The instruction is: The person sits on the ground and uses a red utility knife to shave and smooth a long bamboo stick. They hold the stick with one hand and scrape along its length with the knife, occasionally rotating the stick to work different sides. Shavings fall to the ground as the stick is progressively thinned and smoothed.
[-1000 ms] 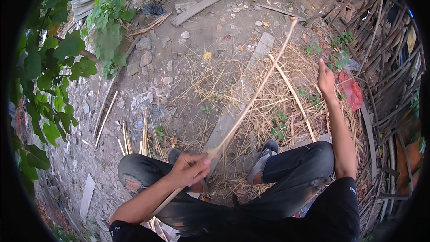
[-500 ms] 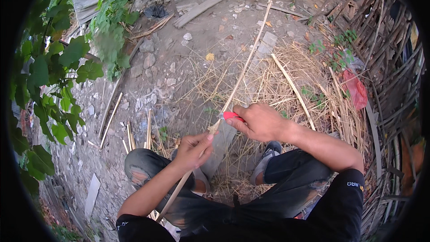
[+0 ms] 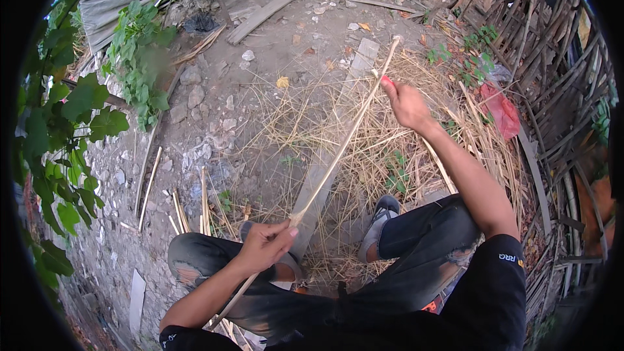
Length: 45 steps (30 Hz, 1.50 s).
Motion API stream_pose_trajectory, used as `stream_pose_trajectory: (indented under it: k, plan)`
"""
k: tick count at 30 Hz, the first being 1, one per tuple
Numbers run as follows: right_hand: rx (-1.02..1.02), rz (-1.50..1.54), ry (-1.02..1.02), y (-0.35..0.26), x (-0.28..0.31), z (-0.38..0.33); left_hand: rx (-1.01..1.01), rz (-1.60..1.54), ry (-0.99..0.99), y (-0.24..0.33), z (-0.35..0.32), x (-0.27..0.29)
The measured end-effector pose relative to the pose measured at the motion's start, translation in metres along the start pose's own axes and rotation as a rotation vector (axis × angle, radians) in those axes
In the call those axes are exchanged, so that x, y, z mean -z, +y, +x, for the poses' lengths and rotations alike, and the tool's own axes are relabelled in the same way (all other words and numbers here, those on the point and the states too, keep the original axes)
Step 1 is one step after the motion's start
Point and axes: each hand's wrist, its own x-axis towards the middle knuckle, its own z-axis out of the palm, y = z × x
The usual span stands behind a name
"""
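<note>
I sit on the ground with my knees apart. My left hand [image 3: 265, 247] grips a long thin bamboo stick [image 3: 344, 140] near its lower end. The stick slants up and away to the right, over a grey plank [image 3: 316, 185] that lies between my feet. My right hand [image 3: 407, 105] is stretched out beside the stick's upper part and closed on a small red-handled tool [image 3: 387, 80]. Only the tool's red end shows above the fist. I cannot tell whether the tool touches the stick.
Pale straw-like shavings [image 3: 390, 149] cover the ground around my shoes. Several cut sticks [image 3: 185, 211] lie by my left knee. Stones and a wooden board [image 3: 263, 16] lie farther off, leafy plants [image 3: 78, 117] stand on the left, and stacked bamboo [image 3: 552, 91] on the right.
Half a second ago my right hand held the red tool against the stick close to my left hand. It has since moved outward along the stick, and the stick's far end has swung slightly right.
</note>
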Motion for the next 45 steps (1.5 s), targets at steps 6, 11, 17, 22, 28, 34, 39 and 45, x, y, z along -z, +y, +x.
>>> stream_pose_trajectory:
  k: [6,11,17,22,28,34,39,45]
  plan:
    - [-0.203,-0.12,0.276,0.104,0.024,0.019,0.132,-0.028,-0.145,-0.018,-0.018,0.001]
    - [-0.316,-0.164,0.307,0.087,0.032,0.023,0.179,-0.074,-0.129,-0.001,-0.015,-0.001]
    - [-0.29,-0.214,0.452,0.093,0.05,0.019,0.114,0.017,-0.176,-0.018,-0.021,0.006]
    - [-0.195,-0.153,0.541,0.116,0.04,0.005,0.087,-0.017,-0.092,-0.027,-0.025,0.016]
    - [0.036,0.221,0.515,0.092,0.029,0.01,0.106,-0.016,-0.091,-0.011,-0.022,0.008]
    - [-0.146,0.181,0.616,0.089,0.032,0.023,0.133,-0.02,-0.161,-0.007,-0.02,-0.007]
    - [-0.176,0.185,0.661,0.124,0.025,0.033,0.161,-0.01,-0.21,-0.01,-0.021,-0.007]
    - [-0.198,0.018,0.668,0.15,0.018,0.044,0.188,0.013,-0.2,-0.013,-0.021,-0.008]
